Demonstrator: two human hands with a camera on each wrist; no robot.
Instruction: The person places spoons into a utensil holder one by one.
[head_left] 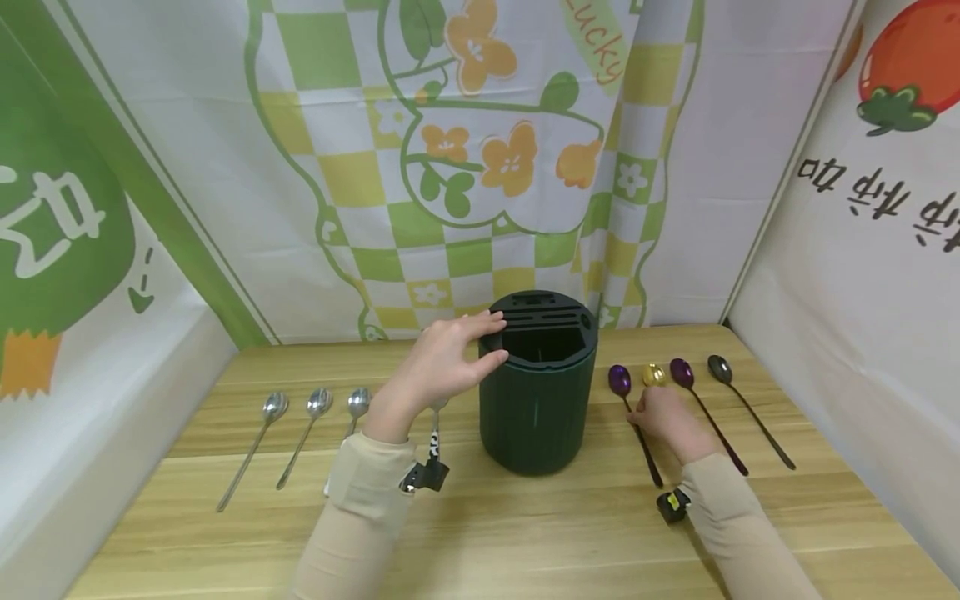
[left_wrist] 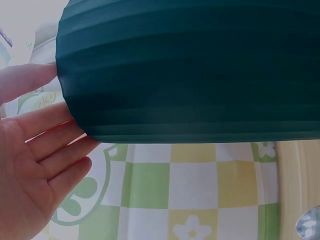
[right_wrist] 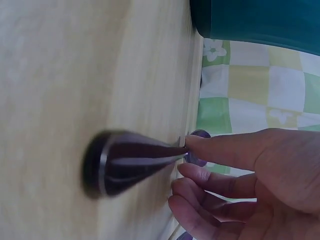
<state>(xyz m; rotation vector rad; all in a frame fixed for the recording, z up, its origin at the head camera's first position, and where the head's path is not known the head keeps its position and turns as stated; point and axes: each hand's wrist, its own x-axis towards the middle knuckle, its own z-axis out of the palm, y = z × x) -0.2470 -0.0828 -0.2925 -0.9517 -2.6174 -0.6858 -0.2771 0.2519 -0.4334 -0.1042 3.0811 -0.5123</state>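
Observation:
A dark green ribbed holder [head_left: 532,417] stands upright on the table, its black slotted lid [head_left: 543,315] on top with a wide opening at the near side. My left hand [head_left: 442,362] touches the rim from the left, fingers straight and thumb apart from them, as the left wrist view also shows. To the holder's right, my right hand [head_left: 667,421] pinches the dark handle of a purple spoon [head_left: 619,381] between thumb and forefinger. That handle [right_wrist: 135,162] points towards the camera in the right wrist view. A gold spoon [head_left: 654,374] shows only its bowl beyond the right hand.
Another purple spoon [head_left: 682,372] and a black spoon [head_left: 720,368] lie on the right. Left of the holder are several silver spoons [head_left: 275,406], one with a black-and-white patterned handle [head_left: 434,444], partly behind the left arm. A checked curtain [head_left: 480,267] hangs behind the wooden table [head_left: 525,533].

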